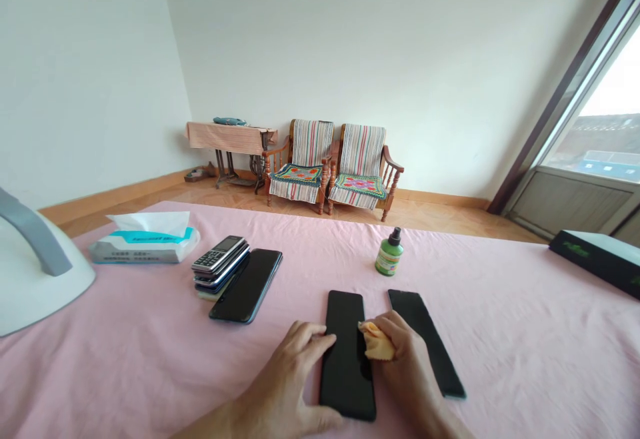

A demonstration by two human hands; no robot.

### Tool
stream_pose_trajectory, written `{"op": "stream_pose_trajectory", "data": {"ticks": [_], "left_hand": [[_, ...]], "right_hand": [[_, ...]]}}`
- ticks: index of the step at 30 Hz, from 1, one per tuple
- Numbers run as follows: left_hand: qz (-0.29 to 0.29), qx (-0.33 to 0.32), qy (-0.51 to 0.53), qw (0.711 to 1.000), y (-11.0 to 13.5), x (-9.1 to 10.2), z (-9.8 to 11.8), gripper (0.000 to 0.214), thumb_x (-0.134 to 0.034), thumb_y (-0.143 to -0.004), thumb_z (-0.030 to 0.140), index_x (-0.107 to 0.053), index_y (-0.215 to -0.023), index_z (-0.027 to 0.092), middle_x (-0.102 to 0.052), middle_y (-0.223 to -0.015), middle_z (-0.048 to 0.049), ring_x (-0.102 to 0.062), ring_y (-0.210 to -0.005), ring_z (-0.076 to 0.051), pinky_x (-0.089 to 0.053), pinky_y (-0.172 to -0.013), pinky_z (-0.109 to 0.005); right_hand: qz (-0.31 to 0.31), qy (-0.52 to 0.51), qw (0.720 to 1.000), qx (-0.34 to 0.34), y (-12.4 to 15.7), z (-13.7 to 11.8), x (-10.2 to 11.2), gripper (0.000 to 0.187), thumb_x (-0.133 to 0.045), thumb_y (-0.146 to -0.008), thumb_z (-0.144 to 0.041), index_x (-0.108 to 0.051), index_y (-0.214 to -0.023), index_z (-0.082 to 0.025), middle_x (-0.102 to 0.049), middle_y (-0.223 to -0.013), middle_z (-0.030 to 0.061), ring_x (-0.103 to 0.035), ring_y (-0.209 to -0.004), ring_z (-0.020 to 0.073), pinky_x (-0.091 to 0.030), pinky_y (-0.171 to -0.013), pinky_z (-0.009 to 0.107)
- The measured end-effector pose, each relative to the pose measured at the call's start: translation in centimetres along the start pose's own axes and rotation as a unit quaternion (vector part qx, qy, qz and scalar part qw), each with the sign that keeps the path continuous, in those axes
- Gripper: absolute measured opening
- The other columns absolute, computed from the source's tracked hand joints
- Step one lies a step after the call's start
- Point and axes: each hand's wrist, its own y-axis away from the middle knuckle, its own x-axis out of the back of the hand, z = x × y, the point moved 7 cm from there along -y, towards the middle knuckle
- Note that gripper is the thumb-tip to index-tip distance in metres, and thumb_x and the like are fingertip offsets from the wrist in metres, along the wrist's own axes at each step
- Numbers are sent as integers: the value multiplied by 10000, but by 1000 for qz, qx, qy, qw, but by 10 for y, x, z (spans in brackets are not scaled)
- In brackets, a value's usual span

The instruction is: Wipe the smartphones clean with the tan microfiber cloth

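A black smartphone [345,366] lies face up on the pink cloth, between my two hands. My left hand [290,379] rests along its left edge, fingers and thumb spread apart and touching the phone's side. Bunched in my right hand [407,359] is a yellow cloth [377,342], pressed against the right side of the screen. A second dark smartphone [427,339] lies to the right, partly hidden by my right hand. Beyond the phones stands a green spray bottle [389,256] with a black top, upright.
At left, a stack of phones [223,256] with a keypad phone on top sits beside a large black phone [247,286]. Further left are a tissue pack [145,246] and a white appliance with a grey handle [40,259]. A black box [595,259] lies at the right edge.
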Motion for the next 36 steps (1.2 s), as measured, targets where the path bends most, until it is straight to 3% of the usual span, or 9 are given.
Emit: {"op": "stream_pose_trajectory", "data": {"ticks": [4, 12, 20, 26, 33, 36], "left_hand": [[-13, -10, 10, 1000, 1, -3, 8, 790, -845, -615, 308, -519, -1331, 235, -461, -1370, -99, -423, -1250, -309, -350, -1077, -448], [-36, -19, -29, 999, 1, -5, 9, 747, -836, -665, 345, -525, -1327, 194, -499, -1367, -120, -442, -1240, -314, -360, -1070, -450], [-18, -55, -38, 998, 1, -12, 6, 754, -825, -674, 367, -510, -1341, 215, -503, -1362, -117, -458, -1226, -323, -382, -1055, -460], [-24, -46, -57, 997, 3, -10, 7, 748, -821, -683, 345, -504, -1346, 204, -490, -1388, -118, -451, -1239, -325, -366, -1069, -465], [-19, -72, -61, 995, 1, -12, 6, 676, -789, -722, 414, -537, -1318, 220, -526, -1357, -124, -493, -1215, -322, -411, -1038, -460], [-12, -73, -51, 996, 3, -11, 7, 660, -786, -727, 397, -540, -1316, 230, -524, -1361, -118, -489, -1216, -332, -410, -1039, -477]], "right_hand": [[-19, 49, 998, 25, -3, -4, -9, 211, -476, -810, -105, -670, -796, -189, -606, -771, 39, -585, -669, 152, -418, -605, 226], [4, 135, 990, 34, -62, 13, -16, 223, -464, -764, -69, -635, -652, -159, -555, -691, 30, -540, -642, 149, -375, -599, 241], [-56, 129, 988, 59, -19, 4, -19, 284, -398, -803, -33, -644, -805, -173, -551, -798, 43, -535, -724, 153, -399, -637, 240], [-13, 148, 988, 51, -46, 7, -19, 269, -434, -784, -34, -669, -786, -165, -548, -770, 42, -535, -726, 167, -414, -661, 262], [-51, 143, 986, 69, -23, -2, -20, 326, -405, -765, 13, -656, -810, -190, -560, -815, 48, -534, -763, 175, -418, -662, 262], [-45, 148, 986, 68, -31, 0, -19, 329, -418, -761, 14, -675, -808, -187, -563, -804, 49, -529, -773, 181, -425, -677, 266]]}}
